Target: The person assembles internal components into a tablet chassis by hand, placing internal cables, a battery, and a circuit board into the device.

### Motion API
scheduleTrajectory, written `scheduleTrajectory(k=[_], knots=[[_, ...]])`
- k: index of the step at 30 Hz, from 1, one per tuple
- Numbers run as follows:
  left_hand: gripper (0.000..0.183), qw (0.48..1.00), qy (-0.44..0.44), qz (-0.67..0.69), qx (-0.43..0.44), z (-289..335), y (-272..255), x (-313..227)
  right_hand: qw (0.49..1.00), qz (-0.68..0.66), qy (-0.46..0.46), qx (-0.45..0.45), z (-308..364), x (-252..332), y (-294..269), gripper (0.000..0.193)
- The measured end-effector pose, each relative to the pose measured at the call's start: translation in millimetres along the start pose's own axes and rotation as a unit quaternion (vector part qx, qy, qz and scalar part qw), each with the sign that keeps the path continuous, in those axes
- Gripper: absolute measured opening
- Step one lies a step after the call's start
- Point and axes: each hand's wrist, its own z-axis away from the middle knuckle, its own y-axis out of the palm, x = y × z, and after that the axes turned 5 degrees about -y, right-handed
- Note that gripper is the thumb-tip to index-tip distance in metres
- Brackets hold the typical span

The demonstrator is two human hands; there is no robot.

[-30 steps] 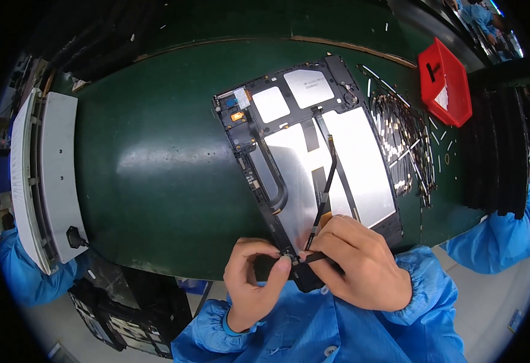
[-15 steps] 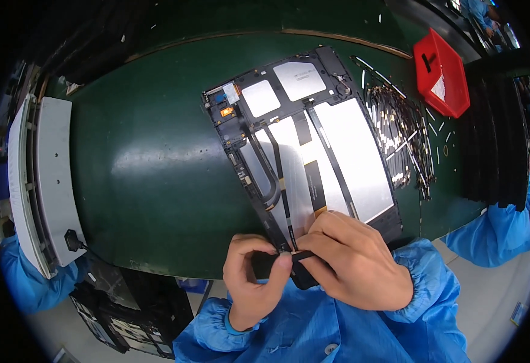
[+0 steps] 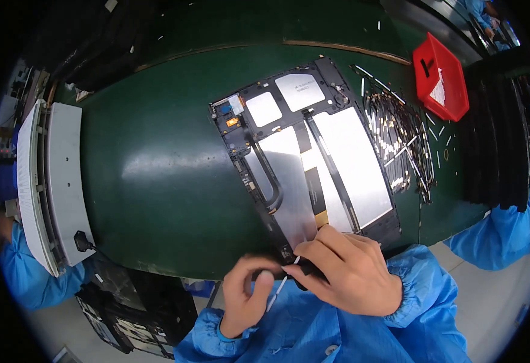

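Your right hand [image 3: 353,272] seems to pinch a thin white strip [image 3: 276,294] by the opened tablet's [image 3: 308,163] near-left corner. Left hand [image 3: 247,296] curled, blurred; can't tell its grip. Looks like strip handling; next move calls for clearing the corner.

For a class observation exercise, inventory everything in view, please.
Table: one, green, centre
Open flat device: one, black and silver, centre
White strip: one, white, held, lower centre
Cable heap: one, mostly dark, right of device
Loose strips: several, white, near bin
Bin: one, red, upper right
Stand: one, pale grey, table's left
Plug: one, black, by stand
Dark stack: one, black, right
Device parts: count unclear, dark, lower left
Co-workers' sleeves: at least two, blue, sides
Own sleeves: two, blue, bottom
Left hand: one, bare, lower centre
Right hand: one, bare, pinching strip
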Motion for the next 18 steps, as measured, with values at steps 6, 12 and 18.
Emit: scheduleTrajectory(k=[6, 12, 18], knots=[[0.014, 0.997, -0.05, -0.054, 0.035, 23, -1, -13, 0.994, -0.098, -0.051, 0.008, 6, -5, 0, 0.019], [0.016, 1.0, -0.024, 0.015, 0.009, 12, 12, -18, 0.979, -0.197, 0.017, -0.043, 9, -2, -14, 0.036], [0.014, 0.991, -0.073, -0.102, 0.043, 19, 5, -25, 0.994, -0.083, 0.065, 0.027, 9, -6, -18, 0.027]])
